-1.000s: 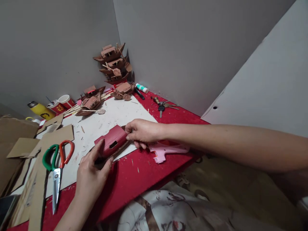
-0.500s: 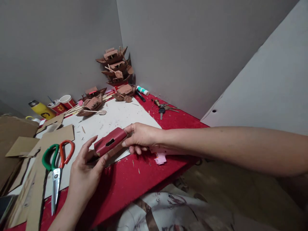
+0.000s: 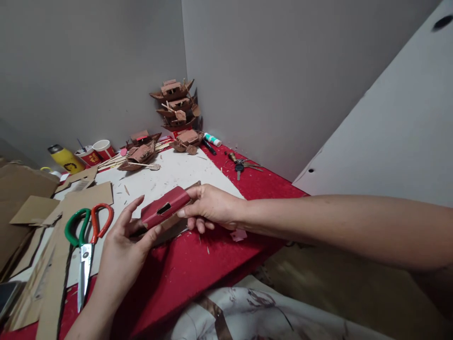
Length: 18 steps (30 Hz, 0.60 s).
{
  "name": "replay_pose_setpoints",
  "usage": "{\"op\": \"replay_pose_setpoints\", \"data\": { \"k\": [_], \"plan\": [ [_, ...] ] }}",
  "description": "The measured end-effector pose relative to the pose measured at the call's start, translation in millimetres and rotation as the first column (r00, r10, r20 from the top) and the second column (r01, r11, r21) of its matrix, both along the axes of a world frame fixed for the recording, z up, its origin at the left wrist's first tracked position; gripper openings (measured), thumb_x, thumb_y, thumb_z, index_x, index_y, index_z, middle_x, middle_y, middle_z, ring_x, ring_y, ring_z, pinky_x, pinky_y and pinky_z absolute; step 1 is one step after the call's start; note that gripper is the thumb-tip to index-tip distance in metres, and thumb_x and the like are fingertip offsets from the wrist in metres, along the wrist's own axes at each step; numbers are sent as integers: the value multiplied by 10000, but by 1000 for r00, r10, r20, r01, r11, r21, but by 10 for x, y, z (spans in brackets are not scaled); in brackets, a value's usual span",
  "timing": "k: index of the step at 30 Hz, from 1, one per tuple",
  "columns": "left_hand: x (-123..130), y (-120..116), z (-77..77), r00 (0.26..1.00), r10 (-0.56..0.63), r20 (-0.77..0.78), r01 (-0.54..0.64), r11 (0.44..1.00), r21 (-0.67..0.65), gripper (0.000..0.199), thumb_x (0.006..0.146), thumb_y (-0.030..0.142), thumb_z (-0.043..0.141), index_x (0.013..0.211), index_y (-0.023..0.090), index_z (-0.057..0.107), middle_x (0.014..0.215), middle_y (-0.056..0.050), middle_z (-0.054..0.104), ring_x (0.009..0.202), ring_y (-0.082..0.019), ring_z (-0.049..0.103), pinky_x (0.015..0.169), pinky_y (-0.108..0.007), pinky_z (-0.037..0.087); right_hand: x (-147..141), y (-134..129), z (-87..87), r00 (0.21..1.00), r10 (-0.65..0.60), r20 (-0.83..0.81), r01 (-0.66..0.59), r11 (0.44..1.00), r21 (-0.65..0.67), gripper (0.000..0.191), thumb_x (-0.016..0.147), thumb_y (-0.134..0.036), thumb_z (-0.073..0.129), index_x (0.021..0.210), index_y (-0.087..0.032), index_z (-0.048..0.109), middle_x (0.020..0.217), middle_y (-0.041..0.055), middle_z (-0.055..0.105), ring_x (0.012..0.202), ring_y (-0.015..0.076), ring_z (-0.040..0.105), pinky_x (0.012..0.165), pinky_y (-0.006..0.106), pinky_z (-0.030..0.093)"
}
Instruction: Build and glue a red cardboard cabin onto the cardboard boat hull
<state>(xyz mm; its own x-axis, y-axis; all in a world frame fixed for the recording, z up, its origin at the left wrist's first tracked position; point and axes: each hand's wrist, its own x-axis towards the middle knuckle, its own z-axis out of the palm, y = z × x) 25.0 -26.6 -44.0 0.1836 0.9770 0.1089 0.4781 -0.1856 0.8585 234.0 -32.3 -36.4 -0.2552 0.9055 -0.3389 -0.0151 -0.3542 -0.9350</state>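
Note:
Between my two hands is a folded red cardboard piece (image 3: 170,200) with a small rectangular window cut in its side. My left hand (image 3: 130,241) grips its left end, the thumb along the lower edge and the fingers behind. The right end is pinched between thumb and fingers of my right hand (image 3: 208,205). A brown pointed edge shows just behind that hand; its underside is hidden. To the left, scissors (image 3: 85,252) with one green and one orange handle lie on cardboard strips (image 3: 53,283).
Model boats (image 3: 173,99) are stacked in the corner, with more boats (image 3: 138,156) in front. Paper cups (image 3: 104,149), a yellow bottle (image 3: 66,159), a glue stick (image 3: 212,139) and keys (image 3: 239,170) stand or lie around white paper (image 3: 184,165) on the red tabletop (image 3: 170,288).
The view has shifted slightly, moving the scene a little right and down. Both hands keep their hold on the red piece; a brown edge now shows behind the right hand.

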Motion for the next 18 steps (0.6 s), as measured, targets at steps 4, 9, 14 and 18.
{"op": "replay_pose_setpoints", "data": {
  "k": [4,9,14,18],
  "plan": [
    [-42,3,-15,1000,-7,22,7,999,34,680,727,409,729,1352,238,524,666,49,520,607,-127,547,568,-227,470,-45,-15,37,1000,5,26,-4,999,-37,143,883,-59,546,976,-126,631,472,-50,625,331,59,536,268,102,310],
    [-56,-59,32,995,-51,89,44,996,80,538,760,359,710,1264,252,553,673,49,562,597,-119,566,557,-207,472,-85,-26,53,999,32,22,-31,999,-36,140,893,-61,535,980,-120,626,475,-41,633,328,64,539,264,101,305],
    [-64,-72,10,993,-49,104,35,991,131,411,762,332,707,1143,239,583,697,27,632,648,-158,641,573,-230,496,-105,-40,26,999,33,3,-33,999,38,157,880,-39,526,960,-111,641,450,-48,615,309,62,516,276,107,346],
    [-68,-32,-62,1000,19,25,-26,944,328,432,754,324,720,1165,249,609,924,-45,720,807,-211,688,754,-337,535,-100,-27,34,1000,-11,-16,12,996,84,171,866,-41,536,953,-125,658,452,-48,616,316,69,527,288,115,372]
  ]
}}
